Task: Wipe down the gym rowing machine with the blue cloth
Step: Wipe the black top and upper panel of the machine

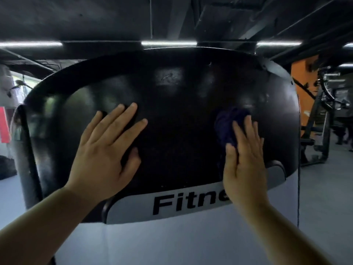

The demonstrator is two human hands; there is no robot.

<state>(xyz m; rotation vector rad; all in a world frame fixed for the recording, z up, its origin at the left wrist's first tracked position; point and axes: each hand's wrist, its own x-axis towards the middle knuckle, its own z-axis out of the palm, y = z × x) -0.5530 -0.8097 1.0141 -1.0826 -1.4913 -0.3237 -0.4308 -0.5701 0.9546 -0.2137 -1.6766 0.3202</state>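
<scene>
right hand (244, 159): flat, fingers straight and close together, pressing the cloth down; grips nothing.
cloth: bunched dark blue cloth (227, 125), under the right fingertips, spilling past the thumb side.
left hand (107, 150): flat, fingers spread, bracing well to the left of the cloth; holds nothing.
surface: glossy black curved plastic housing (181, 111) of the rowing machine, under both hands.
step, as judged: wiping the housing's right part.
doing it well: spread the cloth flatter, press evenly, overlap passes, work up toward the dull smudged patch (168, 77) beyond the fingertips.
far right: other gym frames (322, 111).
</scene>
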